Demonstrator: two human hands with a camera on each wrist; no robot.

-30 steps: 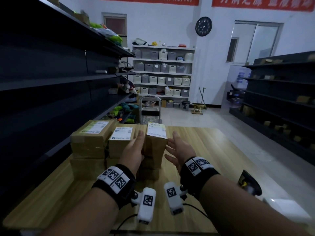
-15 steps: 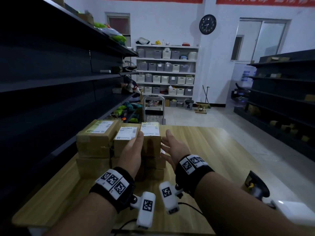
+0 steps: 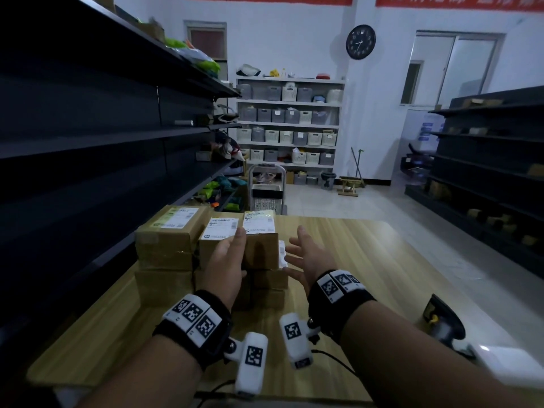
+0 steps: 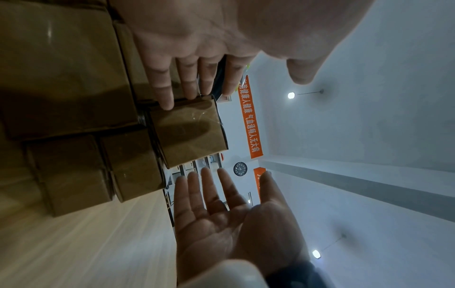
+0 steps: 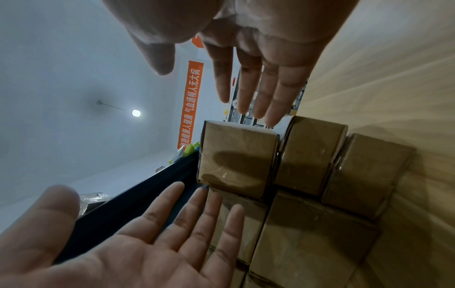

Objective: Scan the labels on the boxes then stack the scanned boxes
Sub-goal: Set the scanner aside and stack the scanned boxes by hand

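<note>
Several brown cardboard boxes with white labels stand in stacks at the left of the wooden table [image 3: 368,260]. The small top box [image 3: 260,231] [image 4: 189,132] [image 5: 236,159] sits on the right-hand stack, next to a labelled middle box [image 3: 219,229] and a larger box [image 3: 173,228]. My left hand [image 3: 228,257] lies flat with straight fingers [image 4: 165,87] against the near faces of the middle and small top boxes. My right hand [image 3: 306,254] [image 5: 251,78] hovers open just to the right of the small top box and holds nothing. A black scanner [image 3: 441,322] lies on the table at the right.
Dark shelving [image 3: 88,142] runs close along the table's left side. A white object [image 3: 506,366] lies at the table's near right corner. A trolley [image 3: 266,189] stands beyond the table's far edge, and more dark shelves [image 3: 485,160] line the right wall.
The small top box, held raised between both hands a second ago, has come down onto the right-hand stack. My right hand has drawn away from its side; the left hand stays against the boxes.
</note>
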